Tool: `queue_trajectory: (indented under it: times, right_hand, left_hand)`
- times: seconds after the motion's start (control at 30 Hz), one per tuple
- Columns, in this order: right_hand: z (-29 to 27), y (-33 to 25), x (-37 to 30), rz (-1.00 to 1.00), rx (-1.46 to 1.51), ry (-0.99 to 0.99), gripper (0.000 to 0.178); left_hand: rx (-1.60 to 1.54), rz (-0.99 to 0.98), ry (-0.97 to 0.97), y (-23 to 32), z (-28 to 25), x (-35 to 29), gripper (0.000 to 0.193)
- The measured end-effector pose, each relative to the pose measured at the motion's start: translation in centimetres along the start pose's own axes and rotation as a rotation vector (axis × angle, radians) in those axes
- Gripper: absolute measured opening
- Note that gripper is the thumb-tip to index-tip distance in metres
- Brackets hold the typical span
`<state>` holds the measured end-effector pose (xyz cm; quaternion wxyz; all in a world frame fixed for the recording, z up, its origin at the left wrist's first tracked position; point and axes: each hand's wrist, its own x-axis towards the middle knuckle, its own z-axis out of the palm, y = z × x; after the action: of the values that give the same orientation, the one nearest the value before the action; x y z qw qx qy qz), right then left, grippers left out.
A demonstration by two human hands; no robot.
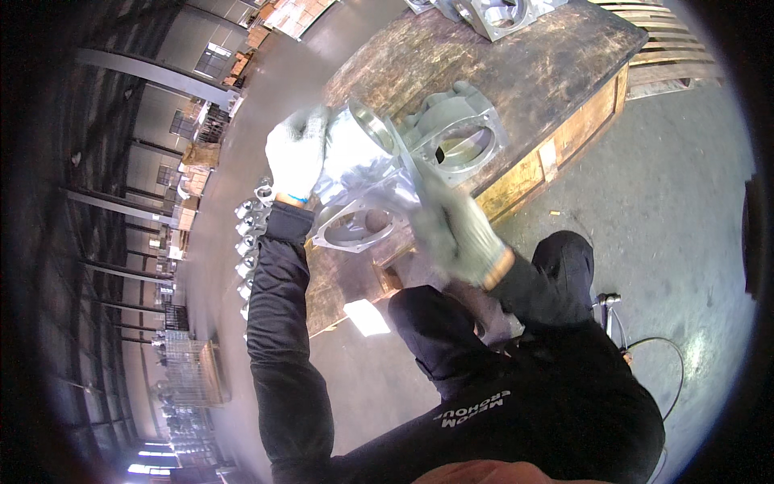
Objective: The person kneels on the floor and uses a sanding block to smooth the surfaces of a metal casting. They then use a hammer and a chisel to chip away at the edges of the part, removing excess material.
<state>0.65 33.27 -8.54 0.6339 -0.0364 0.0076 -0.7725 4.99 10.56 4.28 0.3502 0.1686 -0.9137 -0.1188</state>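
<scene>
My left hand (297, 155), in a white knit glove, is closed on the side of a shiny cast-metal housing (355, 157) with a round bore, held tilted over the workbench. My right hand (461, 234), in a pale glove, is beside the housing's right edge. Motion smears its fingers, so I cannot make out whether it grips anything. Below the held housing shows a square flange (325, 232) with a large round opening; I cannot tell whether it belongs to the same casting. Just right of the held piece, another grey housing (485, 113) sits on the bench.
The worn wooden workbench (556, 60) carries more castings (496, 20) at its far edge. Several shiny metal parts (248, 246) stand in a row left of my left forearm. A slatted wooden pallet (665, 44) lies at far right. A thin hose (682, 363) curves over the floor.
</scene>
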Motion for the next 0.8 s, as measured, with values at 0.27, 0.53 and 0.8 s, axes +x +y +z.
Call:
queue_trajectory:
  times: [0.27, 0.53, 0.8]
  right_hand:
    - [-0.3, -0.5, 1.2, -0.075, -0.072, 0.056, 0.019]
    - [-0.4, -0.2, 1.7, -0.097, -0.075, 0.094, 0.012]
    - [-1.4, -0.4, 1.6, -0.106, -0.07, -0.053, 0.021]
  left_hand:
    - [0.092, 0.131, 0.044, 0.5, -0.2, -0.1, 0.032]
    - [0.055, 0.094, 0.017, 0.6, -0.2, 0.0, 0.033]
    - [0.093, 0.06, 0.035, 0.8, -0.2, -0.2, 0.035]
